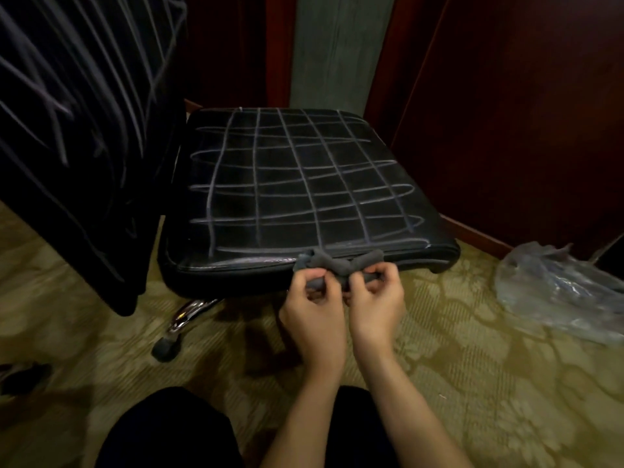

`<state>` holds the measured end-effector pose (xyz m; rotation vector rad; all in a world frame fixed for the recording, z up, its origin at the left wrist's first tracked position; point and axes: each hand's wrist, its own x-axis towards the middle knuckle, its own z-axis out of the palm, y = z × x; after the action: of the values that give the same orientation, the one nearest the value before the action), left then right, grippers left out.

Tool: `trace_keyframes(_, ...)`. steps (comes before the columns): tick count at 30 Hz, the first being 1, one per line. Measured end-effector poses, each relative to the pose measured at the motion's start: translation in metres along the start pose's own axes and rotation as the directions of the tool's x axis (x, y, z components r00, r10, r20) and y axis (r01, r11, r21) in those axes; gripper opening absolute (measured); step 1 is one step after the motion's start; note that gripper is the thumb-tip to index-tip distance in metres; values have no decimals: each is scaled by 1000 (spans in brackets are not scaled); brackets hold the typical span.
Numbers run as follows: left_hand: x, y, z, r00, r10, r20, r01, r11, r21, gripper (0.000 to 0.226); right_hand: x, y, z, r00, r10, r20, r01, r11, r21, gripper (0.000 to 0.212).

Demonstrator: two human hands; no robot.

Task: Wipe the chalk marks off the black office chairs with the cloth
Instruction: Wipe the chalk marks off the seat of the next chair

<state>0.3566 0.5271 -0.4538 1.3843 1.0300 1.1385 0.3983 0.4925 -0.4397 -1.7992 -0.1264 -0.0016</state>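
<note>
A black office chair seat (297, 184) fills the middle of the view, covered with a grid and loops of white chalk lines. Its black backrest (81, 123) stands at the left, also scribbled with chalk. A small grey cloth (337, 261) is bunched up at the seat's front edge. My left hand (314, 298) and my right hand (374, 295) sit side by side just in front of the seat, and both pinch the cloth between thumb and curled fingers. Part of the cloth is hidden inside my fingers.
A chrome chair leg (189, 312) with a black caster (165, 349) sticks out under the seat at the left. A crumpled clear plastic bag (557, 288) lies on the patterned carpet (472, 383) at the right. Dark red wooden panels (506, 113) close in behind and to the right.
</note>
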Motion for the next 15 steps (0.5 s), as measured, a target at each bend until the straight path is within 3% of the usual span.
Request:
trace_keyframes(2, 7, -6, -13, 1000, -8, 20, 8, 1000, -20, 12, -11, 0, 10, 1000, -21, 11, 22, 999, -34, 13)
trace_keyframes(6, 33, -15, -56, 996, 5, -86, -10, 998, -55, 21, -44, -6, 38, 991, -43, 125, 44, 999, -6, 19)
trace_keyframes(10, 44, -17, -71, 985, -3, -171, -4, 999, -39, 14, -58, -14, 52, 976, -36, 217, 29, 999, 35, 20)
trace_keyframes(12, 40, -12, -63, 984, -32, -174, 27, 999, -31, 16, -54, -12, 47, 978, -4, 207, -5, 999, 44, 16)
trace_keyframes(15, 20, 0, -29, 997, -54, -52, 53, 998, -21, 20, -27, -7, 20, 995, 82, 54, -86, 993, 77, 15)
